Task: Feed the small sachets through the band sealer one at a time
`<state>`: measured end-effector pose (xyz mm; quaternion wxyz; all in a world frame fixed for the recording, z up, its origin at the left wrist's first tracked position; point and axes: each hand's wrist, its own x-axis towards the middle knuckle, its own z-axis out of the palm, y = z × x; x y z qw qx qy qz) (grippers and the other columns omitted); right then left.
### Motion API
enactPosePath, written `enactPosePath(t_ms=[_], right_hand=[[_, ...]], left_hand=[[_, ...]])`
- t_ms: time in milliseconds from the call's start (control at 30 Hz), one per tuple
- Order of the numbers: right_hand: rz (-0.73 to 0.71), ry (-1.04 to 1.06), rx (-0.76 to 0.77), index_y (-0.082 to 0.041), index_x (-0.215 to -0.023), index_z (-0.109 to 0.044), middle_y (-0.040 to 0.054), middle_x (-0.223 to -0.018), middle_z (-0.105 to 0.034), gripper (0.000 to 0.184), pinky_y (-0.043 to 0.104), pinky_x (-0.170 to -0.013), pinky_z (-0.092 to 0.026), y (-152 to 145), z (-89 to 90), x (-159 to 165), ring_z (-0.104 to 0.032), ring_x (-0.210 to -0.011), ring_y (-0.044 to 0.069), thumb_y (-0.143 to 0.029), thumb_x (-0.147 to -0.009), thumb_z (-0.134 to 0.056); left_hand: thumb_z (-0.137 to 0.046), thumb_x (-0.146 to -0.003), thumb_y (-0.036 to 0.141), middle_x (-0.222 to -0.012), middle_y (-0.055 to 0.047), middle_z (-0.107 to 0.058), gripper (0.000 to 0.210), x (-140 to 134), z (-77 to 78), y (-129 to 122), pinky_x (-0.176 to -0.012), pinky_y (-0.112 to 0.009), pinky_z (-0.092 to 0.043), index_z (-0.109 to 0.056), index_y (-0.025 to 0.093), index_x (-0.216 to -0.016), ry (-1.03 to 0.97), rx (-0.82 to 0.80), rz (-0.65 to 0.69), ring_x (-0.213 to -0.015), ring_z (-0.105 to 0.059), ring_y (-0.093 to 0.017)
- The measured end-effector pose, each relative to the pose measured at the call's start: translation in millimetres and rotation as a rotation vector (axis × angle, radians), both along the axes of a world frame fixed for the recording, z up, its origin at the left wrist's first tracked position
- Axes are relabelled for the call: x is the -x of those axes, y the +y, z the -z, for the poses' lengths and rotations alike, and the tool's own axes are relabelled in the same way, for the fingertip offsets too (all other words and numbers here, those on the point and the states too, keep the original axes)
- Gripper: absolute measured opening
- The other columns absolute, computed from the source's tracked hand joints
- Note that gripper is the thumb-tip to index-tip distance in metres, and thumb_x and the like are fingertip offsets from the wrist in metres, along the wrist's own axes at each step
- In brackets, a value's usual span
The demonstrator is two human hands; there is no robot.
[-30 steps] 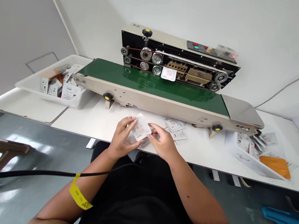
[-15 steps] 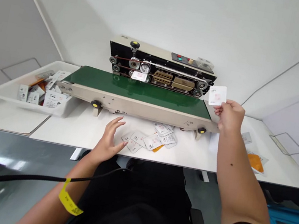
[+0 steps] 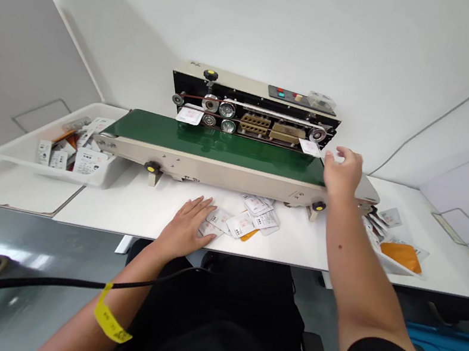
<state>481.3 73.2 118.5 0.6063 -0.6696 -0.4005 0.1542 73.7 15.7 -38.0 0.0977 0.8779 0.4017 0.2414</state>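
My left hand point(image 3: 188, 225) lies flat on the table with its fingers spread, its fingertips over the edge of a pile of small white sachets point(image 3: 241, 224). A flat white sachet point(image 3: 309, 147) sits at the right end of the band sealer point(image 3: 255, 106), its upper edge at the rollers. Just right of that sachet is my right hand point(image 3: 343, 170), fingers apart and curved, with nothing in it. Another sachet point(image 3: 189, 114) sticks out from the sealer's left end, above the green conveyor belt point(image 3: 221, 146).
A white plastic bin point(image 3: 51, 170) holding several sachets stands left of the belt. On the right, a second tray point(image 3: 391, 265) holds sachets and an orange packet point(image 3: 402, 256). A black cable point(image 3: 38, 281) crosses my left forearm.
My right hand has moved left and let go of the sachet at the sealer's right end. The earlier sachet has travelled left along the rollers. My left hand has flattened onto the table.
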Motion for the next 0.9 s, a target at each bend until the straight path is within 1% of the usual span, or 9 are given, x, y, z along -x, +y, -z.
enactPosePath(t_ms=[67,100,133,167,233,333,500,667,900], right_hand=[[0.056,-0.336,-0.157,-0.023,-0.117,-0.070,0.0128,-0.135,-0.062,0.022,0.039,-0.107,-0.053,-32,26.3,35,-0.056,-0.132,0.024,-0.027,-0.096,-0.065],[-0.030,-0.535,-0.209,-0.023,-0.118,-0.072,0.0128,-0.129,-0.066,0.023,0.046,-0.114,-0.049,-48,43.5,55,-0.058,-0.131,0.027,-0.029,-0.097,-0.062],[-0.206,-0.666,-0.219,-0.024,-0.120,-0.073,0.0119,-0.125,-0.070,0.026,0.049,-0.118,-0.046,-63,62.0,76,-0.061,-0.128,0.028,-0.030,-0.098,-0.060],[-0.438,-0.761,-0.163,-0.026,-0.130,-0.072,0.0111,-0.131,-0.071,0.034,0.051,-0.121,-0.044,-76,80.5,96,-0.061,-0.130,0.030,-0.033,-0.099,-0.060],[-0.761,-0.881,0.038,-0.030,-0.152,-0.060,0.0084,-0.158,-0.058,0.057,0.057,-0.130,-0.032,-93,112.9,129,-0.049,-0.149,0.034,-0.044,-0.097,-0.066],[-0.976,-0.920,0.243,-0.034,-0.165,-0.046,0.0031,-0.174,-0.038,0.070,0.065,-0.134,-0.013,-100,141.2,152,-0.031,-0.163,0.035,-0.054,-0.100,-0.064],[-0.964,-0.908,0.281,-0.031,-0.165,-0.046,0.0039,-0.173,-0.039,0.058,0.066,-0.135,-0.008,-95,148.8,153,-0.032,-0.162,0.031,-0.049,-0.110,-0.049],[-0.896,-0.925,0.302,-0.030,-0.166,-0.043,0.0043,-0.174,-0.036,0.060,0.064,-0.135,-0.013,-98,147.0,153,-0.028,-0.164,0.032,-0.049,-0.110,-0.047],[-0.828,-0.965,0.312,-0.027,-0.159,-0.053,0.0061,-0.171,-0.042,0.059,0.068,-0.133,-0.009,-101,147.1,155,-0.022,-0.165,0.037,-0.054,-0.107,-0.054]], left_hand=[[-0.077,-0.089,0.041,-0.163,-0.012,-0.054,0.068,-3,2.3,0,-0.129,-0.067,-0.032,-0.055,0.027,-0.152,0.010,-0.004,-0.011,-0.156,-0.043,-0.040],[-0.076,-0.090,0.040,-0.161,-0.011,-0.056,0.065,-5,2.4,0,-0.129,-0.067,-0.032,-0.056,0.027,-0.151,0.010,-0.006,-0.020,-0.154,-0.045,-0.040],[-0.075,-0.090,0.038,-0.158,-0.011,-0.059,0.063,-7,1.9,-1,-0.128,-0.068,-0.032,-0.057,0.028,-0.149,0.010,-0.007,-0.029,-0.153,-0.047,-0.040],[-0.074,-0.091,0.037,-0.155,-0.011,-0.061,0.060,-8,0.8,-1,-0.128,-0.069,-0.032,-0.059,0.028,-0.148,0.010,-0.008,-0.036,-0.150,-0.050,-0.040],[-0.073,-0.092,0.036,-0.150,-0.011,-0.065,0.054,-10,-2.4,-3,-0.126,-0.069,-0.034,-0.061,0.028,-0.144,0.011,-0.014,-0.042,-0.145,-0.054,-0.039],[-0.074,-0.092,0.035,-0.139,-0.012,-0.068,0.049,-8,-6.5,-4,-0.124,-0.065,-0.039,-0.064,0.025,-0.140,-0.019,-0.022,-0.036,-0.136,-0.060,-0.037],[-0.075,-0.092,0.032,-0.130,-0.012,-0.066,0.046,-2,-5.1,0,-0.111,-0.054,-0.054,-0.066,0.024,-0.136,-0.138,0.028,-0.067,-0.125,-0.063,-0.034],[-0.069,-0.095,0.025,-0.130,-0.010,-0.064,0.036,2,-0.5,7,-0.114,-0.049,-0.052,-0.068,0.025,-0.131,-0.381,0.094,-0.156,-0.128,-0.063,-0.029],[-0.085,-0.085,0.029,-0.115,-0.007,-0.070,0.056,12,9.4,5,-0.079,-0.029,-0.060,-0.061,0.024,-0.135,-1.138,0.189,-0.315,-0.094,-0.072,-0.018]])
